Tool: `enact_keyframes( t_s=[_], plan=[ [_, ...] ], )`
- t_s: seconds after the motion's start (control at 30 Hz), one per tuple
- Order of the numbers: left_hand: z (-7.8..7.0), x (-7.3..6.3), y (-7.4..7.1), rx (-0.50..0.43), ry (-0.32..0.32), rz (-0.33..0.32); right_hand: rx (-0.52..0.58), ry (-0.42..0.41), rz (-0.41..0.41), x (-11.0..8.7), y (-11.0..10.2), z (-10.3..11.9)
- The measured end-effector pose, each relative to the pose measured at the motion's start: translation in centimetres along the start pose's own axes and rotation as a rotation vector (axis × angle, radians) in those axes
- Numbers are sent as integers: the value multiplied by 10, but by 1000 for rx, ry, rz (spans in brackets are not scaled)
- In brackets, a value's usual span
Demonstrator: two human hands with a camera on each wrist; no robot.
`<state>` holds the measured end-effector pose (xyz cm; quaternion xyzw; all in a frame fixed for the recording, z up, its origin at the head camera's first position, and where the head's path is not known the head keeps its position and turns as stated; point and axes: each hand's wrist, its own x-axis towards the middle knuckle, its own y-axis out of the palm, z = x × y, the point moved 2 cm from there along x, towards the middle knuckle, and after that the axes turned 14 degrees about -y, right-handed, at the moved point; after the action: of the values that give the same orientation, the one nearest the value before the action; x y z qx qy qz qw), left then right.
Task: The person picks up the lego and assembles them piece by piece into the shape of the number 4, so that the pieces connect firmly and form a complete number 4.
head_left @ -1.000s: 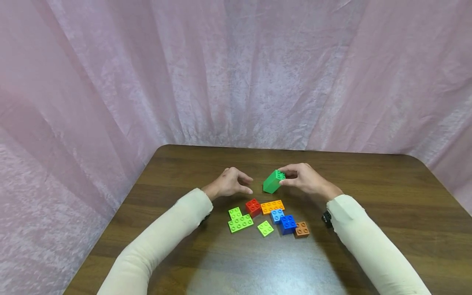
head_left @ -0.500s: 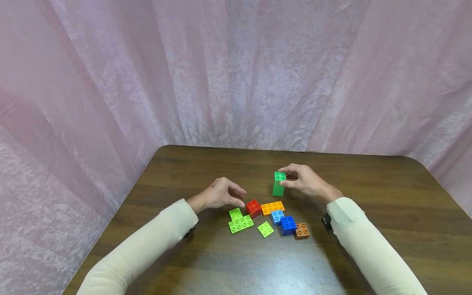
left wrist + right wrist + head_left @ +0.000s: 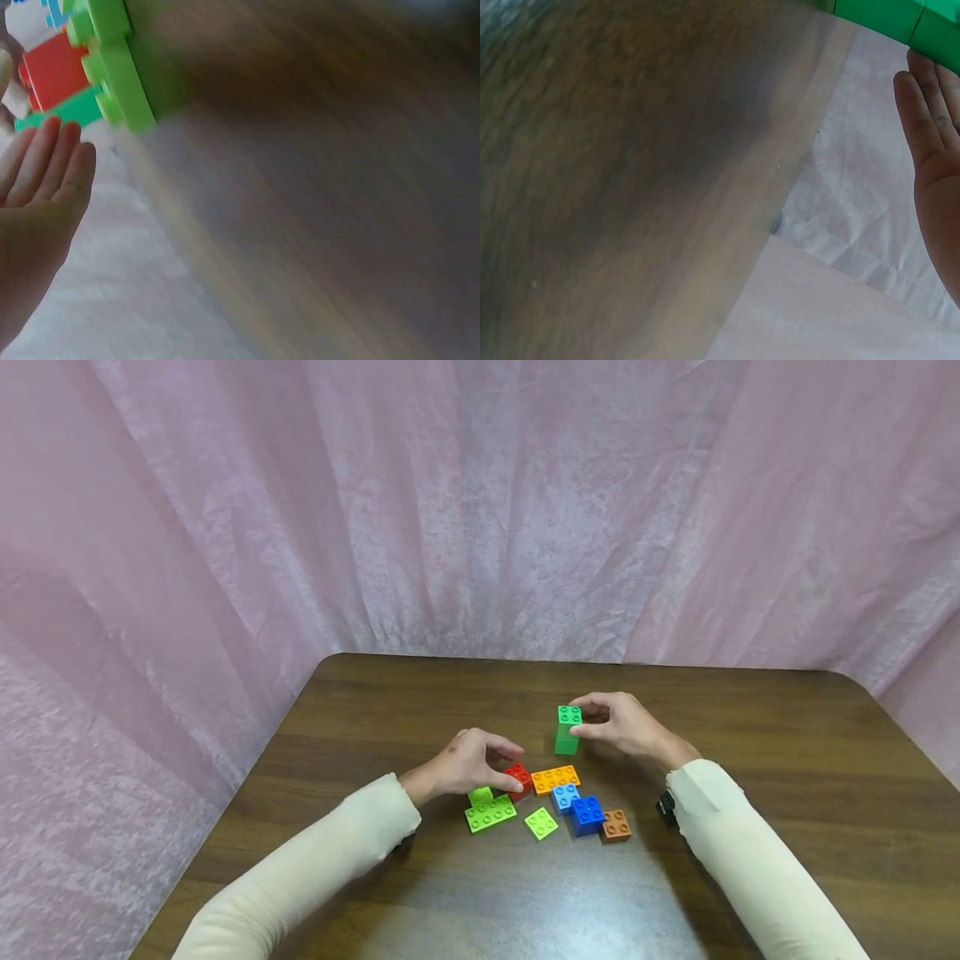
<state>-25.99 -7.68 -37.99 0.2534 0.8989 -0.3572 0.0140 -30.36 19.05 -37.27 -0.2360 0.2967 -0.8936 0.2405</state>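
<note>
Two bright green toy building bricks form a small upright stack behind the loose pieces. My right hand pinches the upper part of this stack between thumb and fingers from the right. My left hand hovers over the red brick, thumb on the near side and fingers on the far side. The thumb hides part of the red brick in the head view. In the left wrist view those fingers are straight, beside the red brick. Under the left hand, a lime two-by-two brick is partly covered.
A lime two-by-four brick and a separate lime square lie in front. Orange, light blue, dark blue and brown bricks cluster to the right. The wooden table ends at a pink curtain.
The green stack has gone from tilted to upright in my right hand. My left hand first drew back toward the near left, then came rightward over the red brick.
</note>
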Motion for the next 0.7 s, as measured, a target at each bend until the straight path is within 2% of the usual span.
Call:
enact_keyframes(
  t_s=[0.3, 0.53, 0.7],
  plan=[
    [-20, 14, 20, 111, -11, -38, 3, -3, -6, 1, 0, 0],
    [-24, 21, 31, 204, -34, -50, -4, -9, -12, 2, 0, -1],
    [-26, 25, 36, 232, -64, -51, -3, -13, -20, 0, 1, -3]
  ],
)
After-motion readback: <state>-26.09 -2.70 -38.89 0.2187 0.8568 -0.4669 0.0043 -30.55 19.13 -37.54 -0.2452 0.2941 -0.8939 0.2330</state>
